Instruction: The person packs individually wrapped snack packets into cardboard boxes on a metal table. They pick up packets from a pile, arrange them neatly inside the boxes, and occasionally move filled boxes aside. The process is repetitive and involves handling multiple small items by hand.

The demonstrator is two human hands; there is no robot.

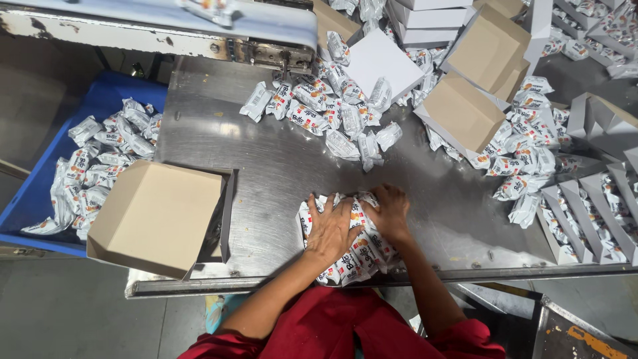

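Both hands press down on a stack of small white snack packets (pixel 352 249) that sits at the near edge of the steel worktop (pixel 266 173), just in front of the person's red sleeves. The left hand (pixel 330 229) lies flat on top of the stack with its fingers spread wide, so its grip is open and pressing rather than pinching. The right hand (pixel 389 211) rests beside it on the far right part of the stack, fingers curled over the packets and its grip half closed around their edge; the two hands touch each other at the thumbs. To the left of the stack, near the worktop's front corner, stands an open brown cardboard box (pixel 156 216) turned with its opening toward the hands, one flap down on the steel. Beyond that box, past the worktop's left edge, a blue bin (pixel 100 100) holds more of the same packets. A loose heap of packets (pixel 332 110) lies across the far middle of the worktop, well apart from the hands. Further right are several flat and folded cartons (pixel 465 110), some brown side up, some white, with more packets scattered among them, and a row of folded white cartons (pixel 585 206) stands along the right edge.
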